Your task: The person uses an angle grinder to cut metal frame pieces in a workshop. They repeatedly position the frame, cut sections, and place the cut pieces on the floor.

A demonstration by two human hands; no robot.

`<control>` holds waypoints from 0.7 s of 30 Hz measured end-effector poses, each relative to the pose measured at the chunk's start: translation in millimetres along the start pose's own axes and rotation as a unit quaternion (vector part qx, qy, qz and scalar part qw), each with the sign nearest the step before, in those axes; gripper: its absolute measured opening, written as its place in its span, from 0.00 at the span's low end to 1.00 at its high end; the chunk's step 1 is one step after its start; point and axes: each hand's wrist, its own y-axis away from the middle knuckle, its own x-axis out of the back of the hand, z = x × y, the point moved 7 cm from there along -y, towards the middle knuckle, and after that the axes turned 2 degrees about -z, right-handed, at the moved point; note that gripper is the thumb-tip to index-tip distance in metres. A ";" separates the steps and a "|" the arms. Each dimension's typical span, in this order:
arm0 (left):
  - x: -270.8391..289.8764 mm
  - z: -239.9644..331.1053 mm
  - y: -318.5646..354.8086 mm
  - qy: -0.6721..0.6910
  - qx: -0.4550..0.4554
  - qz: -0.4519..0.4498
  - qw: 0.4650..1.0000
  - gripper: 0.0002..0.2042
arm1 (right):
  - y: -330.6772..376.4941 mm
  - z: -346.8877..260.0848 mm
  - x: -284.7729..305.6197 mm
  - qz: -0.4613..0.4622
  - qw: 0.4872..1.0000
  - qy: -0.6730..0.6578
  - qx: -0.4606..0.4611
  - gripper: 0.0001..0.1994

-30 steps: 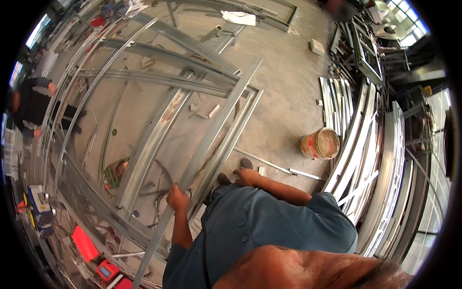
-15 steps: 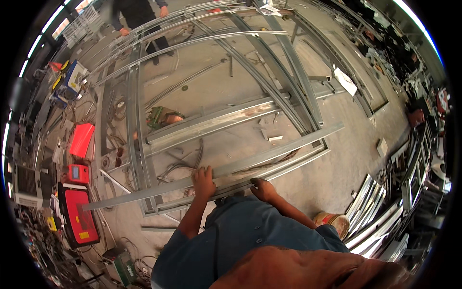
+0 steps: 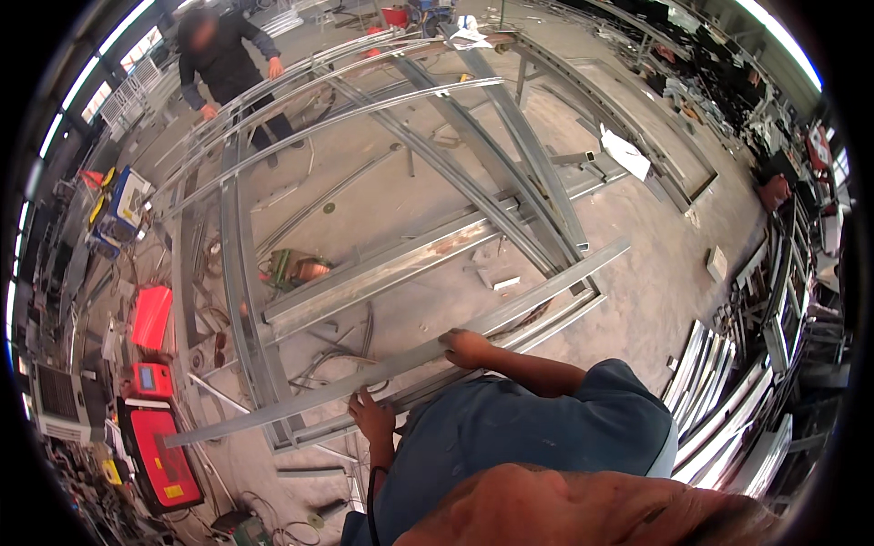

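A long grey steel bar point(image 3: 401, 362) lies slanted across the near side of a metal frame, its left end above a red machine. My right hand point(image 3: 466, 349) is closed over this bar's near edge, right of its middle. My left hand point(image 3: 373, 419) is lower and to the left, just on the near side of the bar, with fingers a little apart and nothing visible in them. Close to my body runs the frame's near rail point(image 3: 555, 325), partly hidden by my right arm and shirt. Grey upright channels point(image 3: 244, 300) meet the rail at the left.
Across the frame stands another person point(image 3: 228, 68) with hands by its far rails. At left are a red machine point(image 3: 162, 455), a red panel point(image 3: 152, 317) and a blue-white machine point(image 3: 127, 202). White paper point(image 3: 625, 153) lies on the right beam. Metal profiles point(image 3: 699, 373) are stacked at right.
My right hand has moved from the near rail up onto the long bar. My left hand has come off the bar, down toward me. My view has shifted, showing more of the other person.
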 end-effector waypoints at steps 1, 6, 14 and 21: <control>-2.0 2.6 -0.8 0.005 0.003 -0.003 1.000 0.36 | -3.8 11.2 4.0 -0.006 1.000 0.018 -0.007 0.23; -8.1 4.4 -5.1 0.031 0.042 -0.021 0.998 0.37 | -4.0 31.6 18.4 0.026 0.993 0.118 0.003 0.31; -12.7 -3.4 -0.6 0.046 0.096 -0.017 0.994 0.37 | -19.5 48.0 10.7 -0.082 0.980 0.180 0.001 0.34; -19.6 -15.0 9.8 0.048 0.147 -0.007 0.988 0.36 | -39.5 53.1 6.5 -0.236 0.955 0.179 -0.006 0.39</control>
